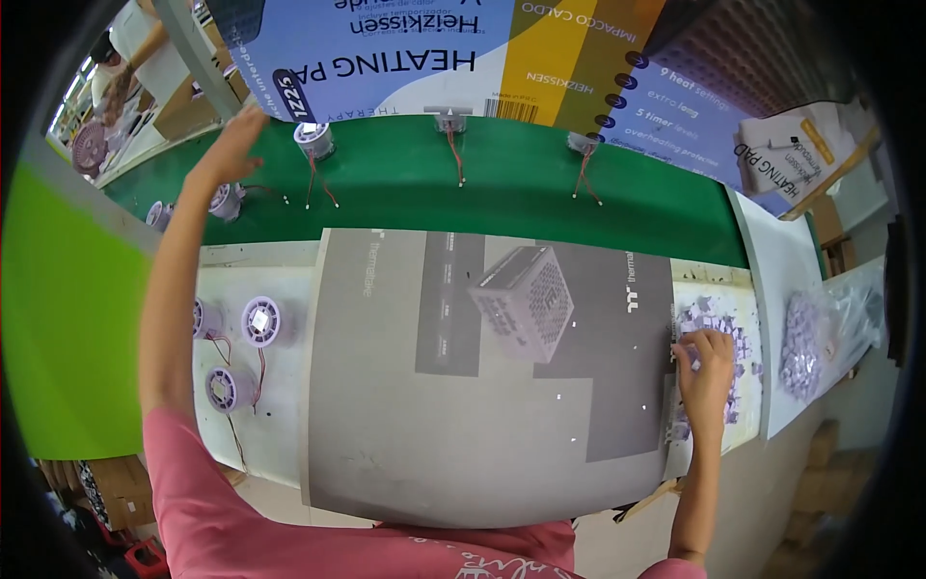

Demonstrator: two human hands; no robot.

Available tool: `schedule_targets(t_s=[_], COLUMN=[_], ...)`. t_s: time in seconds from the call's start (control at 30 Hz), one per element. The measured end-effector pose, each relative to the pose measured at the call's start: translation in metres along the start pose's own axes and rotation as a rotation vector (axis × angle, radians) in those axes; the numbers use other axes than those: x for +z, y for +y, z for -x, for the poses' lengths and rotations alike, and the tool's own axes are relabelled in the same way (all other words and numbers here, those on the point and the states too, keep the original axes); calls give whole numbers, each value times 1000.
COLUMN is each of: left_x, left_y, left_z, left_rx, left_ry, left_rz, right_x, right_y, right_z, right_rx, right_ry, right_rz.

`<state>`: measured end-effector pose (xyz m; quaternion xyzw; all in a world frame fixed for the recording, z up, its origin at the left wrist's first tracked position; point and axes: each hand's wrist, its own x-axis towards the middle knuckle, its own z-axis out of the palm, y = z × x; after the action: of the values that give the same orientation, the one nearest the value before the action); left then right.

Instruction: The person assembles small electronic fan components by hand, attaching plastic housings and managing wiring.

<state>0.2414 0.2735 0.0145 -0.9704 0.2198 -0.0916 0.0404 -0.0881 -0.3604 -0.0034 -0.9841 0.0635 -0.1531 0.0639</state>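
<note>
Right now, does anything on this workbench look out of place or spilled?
Nothing looks damaged. The small lilac pieces lie in a loose, scattered heap under the right hand, not in a tray. The left hand reaches over the green belt, where the round wired parts stand spaced apart.

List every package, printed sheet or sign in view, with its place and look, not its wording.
Large printed carton: standing behind the green belt, blue, white and yellow panels.
Second printed carton: upper right, purple-blue with a product picture.
Flattened grey box sheet: lying on the table between both hands, grey with a darker panel and a box picture.
</note>
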Motion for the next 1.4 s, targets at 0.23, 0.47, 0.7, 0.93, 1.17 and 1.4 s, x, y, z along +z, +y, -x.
schedule_targets(t_s=[0.23,0.47,0.7,0.93,1.17,1.4], left_x=[48,-91,-114,-73,-64,-62], left_y=[5,154,314,344,351,332], left_z=[-38,11,144,164,134,102], left_rx=[-51,6,65,279,265,174], left_ry=[-153,51,-328,-139,-374,-498], left_rz=[5,216,-82,32,467,1132], right_x=[22,-9,-33,-16,-4,22], right_y=[7,-31,-94,-127,-132,-137], right_z=[-24,-25,-35,-31,-34,-32], right_rx=[-63,109,-374,-397,-296,-151], right_ry=[120,77,-288,-448,-504,-539], right_rz=[50,-731,-1832,-2236,-2055,-1911])
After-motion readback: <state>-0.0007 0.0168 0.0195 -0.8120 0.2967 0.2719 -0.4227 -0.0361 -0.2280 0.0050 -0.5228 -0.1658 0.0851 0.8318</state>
